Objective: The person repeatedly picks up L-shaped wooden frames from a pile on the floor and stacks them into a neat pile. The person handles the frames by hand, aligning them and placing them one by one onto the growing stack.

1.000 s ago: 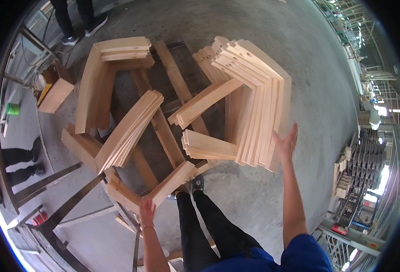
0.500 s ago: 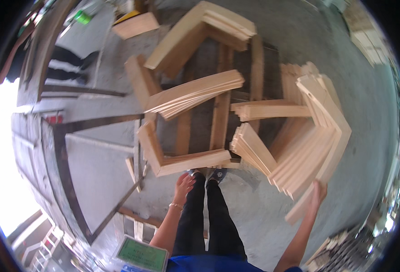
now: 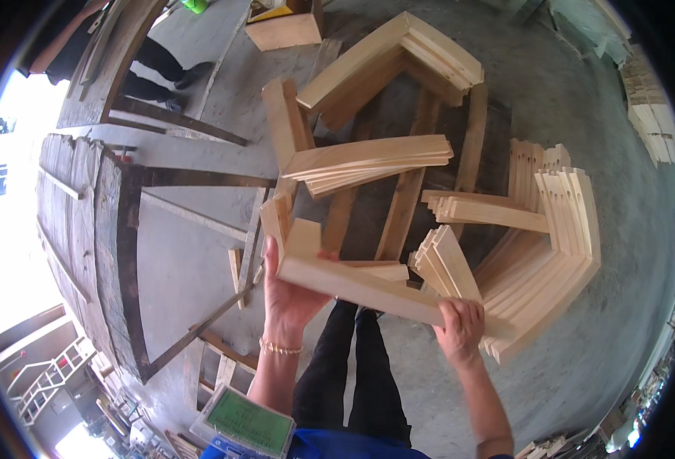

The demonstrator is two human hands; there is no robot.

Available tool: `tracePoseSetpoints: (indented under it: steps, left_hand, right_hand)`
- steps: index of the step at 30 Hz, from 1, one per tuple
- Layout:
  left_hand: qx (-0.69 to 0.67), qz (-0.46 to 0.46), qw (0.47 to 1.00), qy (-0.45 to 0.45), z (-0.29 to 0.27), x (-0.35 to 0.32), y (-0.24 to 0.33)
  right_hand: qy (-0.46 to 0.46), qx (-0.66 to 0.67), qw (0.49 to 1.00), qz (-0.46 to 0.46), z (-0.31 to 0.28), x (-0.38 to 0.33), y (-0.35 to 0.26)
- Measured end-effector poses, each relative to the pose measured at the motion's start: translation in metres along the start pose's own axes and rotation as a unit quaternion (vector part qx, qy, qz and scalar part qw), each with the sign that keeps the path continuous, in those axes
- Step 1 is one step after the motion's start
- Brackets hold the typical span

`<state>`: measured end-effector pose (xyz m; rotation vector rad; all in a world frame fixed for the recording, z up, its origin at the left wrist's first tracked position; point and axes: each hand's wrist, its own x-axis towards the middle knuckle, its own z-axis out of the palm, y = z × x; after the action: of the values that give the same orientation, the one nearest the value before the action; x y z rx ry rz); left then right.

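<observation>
Angled wooden piece [image 3: 376, 293], near-left of fanned stack [image 3: 536, 275] | likely stiff, fairly light | sound holds: left hand [image 3: 292, 301] cupping corner, right hand [image 3: 460, 327] clasping long side; underside grip unclear

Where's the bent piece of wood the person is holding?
In the head view, the bent wood is just below the middle, held by the left hand and right hand.

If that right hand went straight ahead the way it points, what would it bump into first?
Beyond the angled wooden piece it holds, the right hand would probably meet the fanned boards; depth is unclear, so it might pass above them.
</observation>
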<state>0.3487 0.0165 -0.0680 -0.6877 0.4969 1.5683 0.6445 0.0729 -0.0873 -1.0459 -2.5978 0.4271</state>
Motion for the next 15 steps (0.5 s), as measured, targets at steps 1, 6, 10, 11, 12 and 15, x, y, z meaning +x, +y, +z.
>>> tracePoseSetpoints:
  steps: [1,6,10,11,12,15]
  left_hand:
    - [0.006,0.024,1.000,-0.008,-0.011,-0.003,0.006]
    - [0.283,0.122,0.949,-0.069,-0.046,-0.020,0.034]
    - [0.352,0.175,0.916,0.080,-0.049,0.012,0.064]
    - [0.342,0.184,0.918,0.078,-0.055,0.027,0.077]
    - [0.335,0.196,0.919,0.071,-0.057,0.043,0.093]
    - [0.304,0.205,0.930,0.034,-0.066,0.093,0.125]
  right_hand:
    - [0.002,0.012,1.000,-0.019,0.006,0.013,0.005]
    - [-0.054,-0.024,0.996,-0.067,0.029,0.075,0.016]
    - [-0.028,-0.036,0.997,-0.059,0.068,0.121,0.039]
    - [-0.009,-0.043,0.996,-0.077,0.079,0.138,0.043]
    - [0.018,-0.050,0.994,-0.096,0.087,0.160,0.045]
    - [0.026,-0.095,0.992,-0.081,0.106,0.204,0.056]
